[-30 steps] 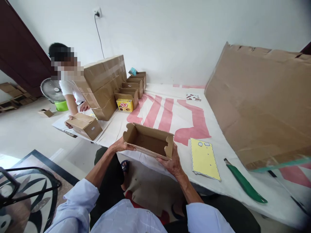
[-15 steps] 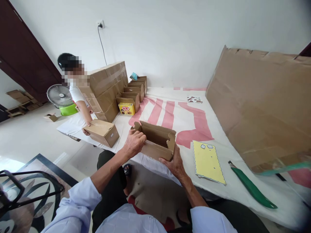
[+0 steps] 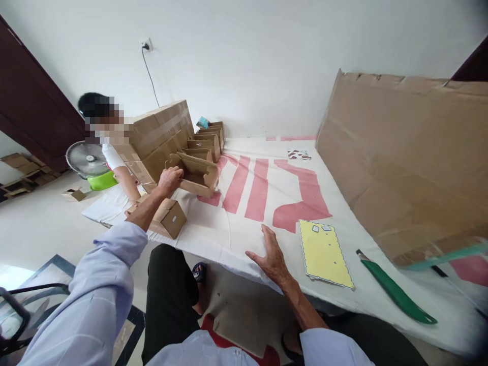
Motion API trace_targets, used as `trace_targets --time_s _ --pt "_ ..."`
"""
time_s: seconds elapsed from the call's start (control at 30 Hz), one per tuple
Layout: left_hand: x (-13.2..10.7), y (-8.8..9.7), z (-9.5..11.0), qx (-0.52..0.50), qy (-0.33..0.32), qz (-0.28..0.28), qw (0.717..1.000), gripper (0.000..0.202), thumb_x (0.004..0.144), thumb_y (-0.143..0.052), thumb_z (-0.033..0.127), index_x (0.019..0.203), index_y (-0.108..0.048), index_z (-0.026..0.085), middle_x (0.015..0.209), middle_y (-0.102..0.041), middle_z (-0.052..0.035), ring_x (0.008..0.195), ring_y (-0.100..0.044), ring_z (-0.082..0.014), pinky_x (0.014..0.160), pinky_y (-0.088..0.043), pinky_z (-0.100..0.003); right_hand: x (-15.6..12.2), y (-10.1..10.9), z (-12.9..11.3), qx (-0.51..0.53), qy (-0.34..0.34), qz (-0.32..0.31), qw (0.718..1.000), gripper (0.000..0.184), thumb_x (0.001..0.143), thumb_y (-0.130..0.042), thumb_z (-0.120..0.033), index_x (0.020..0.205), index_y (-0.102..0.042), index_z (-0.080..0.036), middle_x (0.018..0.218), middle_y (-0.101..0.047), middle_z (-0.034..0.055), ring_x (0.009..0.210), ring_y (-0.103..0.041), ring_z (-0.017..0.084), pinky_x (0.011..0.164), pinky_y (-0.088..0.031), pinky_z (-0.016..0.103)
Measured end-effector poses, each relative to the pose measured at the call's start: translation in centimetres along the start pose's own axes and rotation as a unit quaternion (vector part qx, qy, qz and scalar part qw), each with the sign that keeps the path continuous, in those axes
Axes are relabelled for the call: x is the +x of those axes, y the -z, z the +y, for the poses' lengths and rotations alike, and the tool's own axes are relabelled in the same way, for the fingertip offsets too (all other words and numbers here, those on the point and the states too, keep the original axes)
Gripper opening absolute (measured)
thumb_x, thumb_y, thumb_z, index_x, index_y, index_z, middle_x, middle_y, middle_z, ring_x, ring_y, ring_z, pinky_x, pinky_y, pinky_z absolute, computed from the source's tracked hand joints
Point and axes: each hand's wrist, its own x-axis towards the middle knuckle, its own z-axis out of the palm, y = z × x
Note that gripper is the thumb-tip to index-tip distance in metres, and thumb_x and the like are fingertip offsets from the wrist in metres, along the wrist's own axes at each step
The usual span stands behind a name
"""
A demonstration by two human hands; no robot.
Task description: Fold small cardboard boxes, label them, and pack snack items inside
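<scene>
My left hand (image 3: pixel 170 181) grips the left end of an open cardboard box (image 3: pixel 198 187), held at the near end of a row of open cardboard boxes (image 3: pixel 208 142). The yellow packet seen earlier at the front of that row is hidden now. My right hand (image 3: pixel 271 256) is held over the near edge of the white-covered table, empty, thumb and fingers apart. A yellow scalloped card (image 3: pixel 326 254) lies to its right. Beneath my left forearm is a closed cardboard box (image 3: pixel 170 218), with the co-worker's hand at its far side, partly covered.
Stacked taped cartons (image 3: pixel 163 132) stand between the row and a co-worker (image 3: pixel 120 168). A large cardboard sheet (image 3: pixel 400 162) leans at the right. On the cloth lie a green-handled knife (image 3: pixel 396 290) and a small patterned card (image 3: pixel 299 154). A fan (image 3: pixel 88 158) stands behind on the left.
My left hand has carried the open box away from me and leftward to the row's near end. My right hand has let go of it and opened.
</scene>
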Motion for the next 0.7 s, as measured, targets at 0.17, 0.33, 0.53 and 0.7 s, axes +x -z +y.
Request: trace_targets --time_s 0.17,0.33,0.53,0.7 --pt "0.8 -3.3 -1.6 0.009 0.039 -0.042 0.998 0.028 0.084 -0.070 0.022 0.112 -0.075 0.021 0.122 -0.075 -0.0149 0.119 -0.066 -0.0359 0.099 -0.049 -0.044 -0.1 0.2 0.0 -0.004 -0.001 -0.018 1.000 0.095 0.096 -0.077 -0.049 0.175 -0.028 -0.027 0.168 -0.048 0.0169 0.157 -0.048 0.037 0.127 -0.049 0.057" --pt "1.8 -4.5 -1.2 0.008 0.072 -0.050 0.996 0.024 0.096 -0.063 0.025 0.114 -0.075 0.016 0.123 -0.074 -0.0186 0.122 -0.065 -0.0360 0.106 -0.046 -0.050 -0.2 0.1 0.1 -0.011 -0.014 -0.027 0.999 0.092 0.096 -0.076 -0.047 0.174 -0.032 -0.027 0.168 -0.049 0.0160 0.156 -0.050 0.036 0.126 -0.050 0.056" --pt "1.9 -2.9 -1.5 -0.005 0.072 -0.053 0.996 0.044 0.094 -0.063 0.019 0.137 -0.071 0.011 0.136 -0.071 -0.0200 0.126 -0.061 -0.0353 0.111 -0.045 -0.053 0.0 0.0 0.0 -0.010 0.002 -0.014 1.000 0.086 0.097 -0.075 -0.048 0.171 -0.038 -0.025 0.162 -0.055 0.0162 0.151 -0.055 0.036 0.123 -0.052 0.056" --pt "-0.3 0.7 -3.3 -0.032 0.070 -0.006 0.997 0.066 0.095 -0.068 0.025 0.159 -0.054 0.017 0.157 -0.060 -0.0155 0.137 -0.057 -0.0312 0.117 -0.047 -0.046 0.3 -0.3 0.7 -0.003 0.011 -0.023 1.000 0.078 0.099 -0.072 -0.051 0.167 -0.045 -0.023 0.160 -0.057 0.0171 0.149 -0.056 0.035 0.123 -0.052 0.056"
